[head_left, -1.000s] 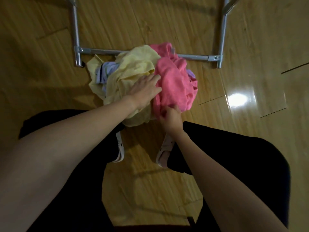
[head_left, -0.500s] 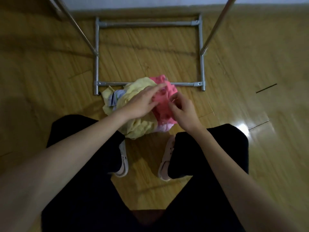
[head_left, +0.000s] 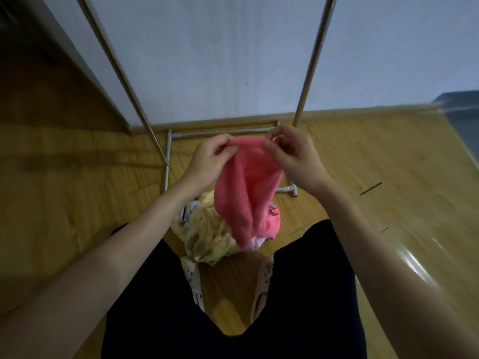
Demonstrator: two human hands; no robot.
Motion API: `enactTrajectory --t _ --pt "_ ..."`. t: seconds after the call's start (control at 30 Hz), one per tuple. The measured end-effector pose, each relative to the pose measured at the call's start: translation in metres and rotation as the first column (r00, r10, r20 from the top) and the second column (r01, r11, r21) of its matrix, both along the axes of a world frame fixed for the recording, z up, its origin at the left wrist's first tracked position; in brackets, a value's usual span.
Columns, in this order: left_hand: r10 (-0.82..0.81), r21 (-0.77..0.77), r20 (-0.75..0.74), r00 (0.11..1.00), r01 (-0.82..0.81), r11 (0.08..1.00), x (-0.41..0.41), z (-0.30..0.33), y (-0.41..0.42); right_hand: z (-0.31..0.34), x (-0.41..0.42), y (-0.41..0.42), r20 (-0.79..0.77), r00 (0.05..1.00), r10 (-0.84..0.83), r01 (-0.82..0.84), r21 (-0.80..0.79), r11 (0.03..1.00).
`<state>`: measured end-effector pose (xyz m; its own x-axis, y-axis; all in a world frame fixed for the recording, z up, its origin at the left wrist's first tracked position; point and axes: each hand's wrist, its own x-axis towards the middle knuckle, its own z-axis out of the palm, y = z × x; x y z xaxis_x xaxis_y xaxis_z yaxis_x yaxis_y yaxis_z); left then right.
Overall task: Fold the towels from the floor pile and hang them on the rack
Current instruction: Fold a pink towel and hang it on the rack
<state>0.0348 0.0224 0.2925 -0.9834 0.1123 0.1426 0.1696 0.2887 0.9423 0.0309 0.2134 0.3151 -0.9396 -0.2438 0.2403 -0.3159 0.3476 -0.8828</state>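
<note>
Pink towel (head_left: 246, 187) now hangs in the air, lifted off the floor pile (head_left: 212, 237) where both hands were digging half a second ago. At its top left corner the left hand (head_left: 207, 161) pinches the edge; at the top right the right hand (head_left: 293, 156) pinches too (fingers bunched). Below the hands lies the yellow towel (head_left: 207, 239). Beyond them stands the rack (head_left: 308, 73).

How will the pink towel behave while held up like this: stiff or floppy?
Probably floppy: the pink towel sags in loose folds below the left hand and right hand pinching its top edge. Likely light, since fingertip grips carry it. It seems unlikely to slip.
</note>
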Motion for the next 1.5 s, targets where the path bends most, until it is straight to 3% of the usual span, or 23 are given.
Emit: enactTrajectory --t 0.23,0.37,0.53,0.7,0.8,0.9,1.13,1.33,1.5 --pt "0.02 0.099 -0.141 0.99 -0.006 0.995 0.03 0.083 -0.001 0.038 0.026 -0.005 -0.012 0.997 -0.07 0.068 -0.101 0.993" --pt "-0.028 -0.104 -0.128 0.991 0.015 0.994 0.039 0.097 -0.02 0.056 0.032 0.0 -0.052 0.986 -0.157 0.151 -0.106 0.983" --pt "-0.051 -0.304 -0.019 0.999 0.042 0.952 0.047 0.094 -0.051 0.073 0.037 -0.001 -0.132 0.98 -0.146 0.144 -0.02 0.989" --pt "-0.008 -0.472 0.119 0.993 0.064 0.879 0.055 0.093 -0.083 0.073 0.04 0.002 -0.106 0.971 -0.213 0.202 -0.101 0.974" --pt "0.021 -0.44 0.136 0.99 0.042 0.897 0.059 0.106 -0.086 0.072 0.037 0.005 -0.024 0.954 -0.299 0.289 -0.193 0.938" --pt "0.004 -0.295 0.112 0.994 0.029 0.955 0.063 0.132 -0.068 0.067 0.031 0.003 0.074 0.937 -0.342 0.35 -0.183 0.919" --pt "-0.056 -0.048 -0.009 0.998 0.056 0.997 0.059 0.193 -0.027 0.054 0.04 0.01 0.253 0.947 -0.198 0.229 -0.098 0.968" --pt "-0.066 -0.052 -0.052 0.996 0.064 0.997 0.048 0.21 -0.014 0.055 0.044 0.007 0.373 0.925 -0.067 0.156 -0.214 0.964" --pt "-0.132 -0.119 -0.043 0.99 0.127 0.985 0.039 0.215 -0.007 0.094 0.045 -0.026 0.376 0.901 0.216 -0.049 -0.408 0.912"
